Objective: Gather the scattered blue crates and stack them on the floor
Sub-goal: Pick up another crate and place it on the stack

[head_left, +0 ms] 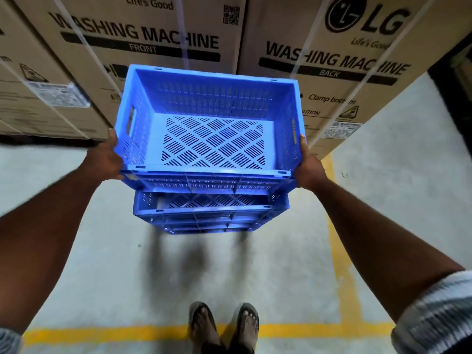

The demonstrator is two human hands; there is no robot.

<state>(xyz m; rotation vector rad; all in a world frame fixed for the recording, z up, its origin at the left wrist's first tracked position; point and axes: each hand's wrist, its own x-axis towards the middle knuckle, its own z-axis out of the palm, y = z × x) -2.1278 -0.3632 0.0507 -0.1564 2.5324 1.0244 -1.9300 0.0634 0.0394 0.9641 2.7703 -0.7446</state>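
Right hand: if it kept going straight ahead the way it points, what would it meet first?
Probably the cardboard washing machine box behind the held blue crate; the right hand points along the crate's side toward it. Depth is unclear.

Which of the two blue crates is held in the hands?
The upper crate: the left hand and right hand grip its two sides. The lower crate stands on the floor beneath it, untouched by either hand.
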